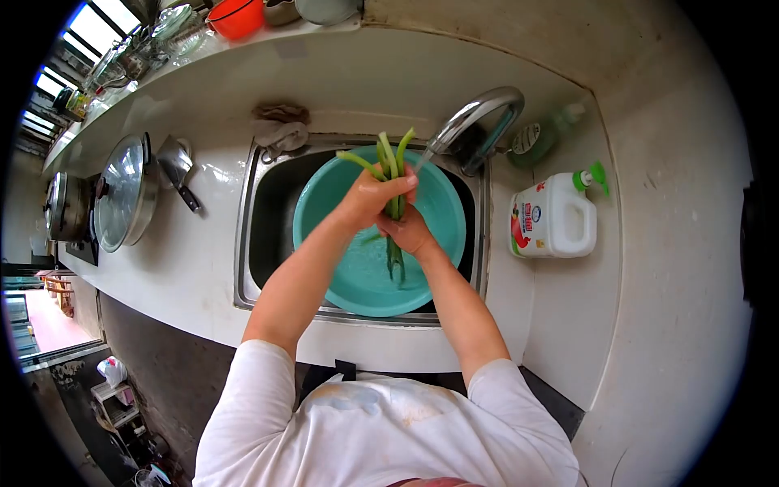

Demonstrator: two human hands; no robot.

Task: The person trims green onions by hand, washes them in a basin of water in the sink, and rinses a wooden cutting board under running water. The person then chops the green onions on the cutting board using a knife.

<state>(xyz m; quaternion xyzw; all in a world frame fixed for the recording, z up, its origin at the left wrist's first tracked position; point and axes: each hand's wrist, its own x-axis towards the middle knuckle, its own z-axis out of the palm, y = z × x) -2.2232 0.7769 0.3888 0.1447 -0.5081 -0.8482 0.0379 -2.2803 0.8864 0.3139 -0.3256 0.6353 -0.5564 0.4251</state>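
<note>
We work at the white table [195,252], into which the steel sink [242,243] is set. Inside it sits the turquoise basin [312,199], with water [357,266] in its bottom. We judge it best to leave the basin beneath the work, so that run-off lands in it. The curved faucet [483,104] arches over from the back right. The green stalks [393,158] are over the basin, upper ends fanned out, lower ends toward us; we cannot tell whether these touch the surface below. The grip is clamped on the stalks: the left hand [377,193] wraps the upper part and the right hand [408,231] closes just below, some fingers hidden. A thin stream [422,158] appears to fall just beside them. For even wetting, we advise holding firmly without crushing, spreading the ends so that flow passes between them, rubbing lengthwise rather than across, and working low to limit splashing.
</note>
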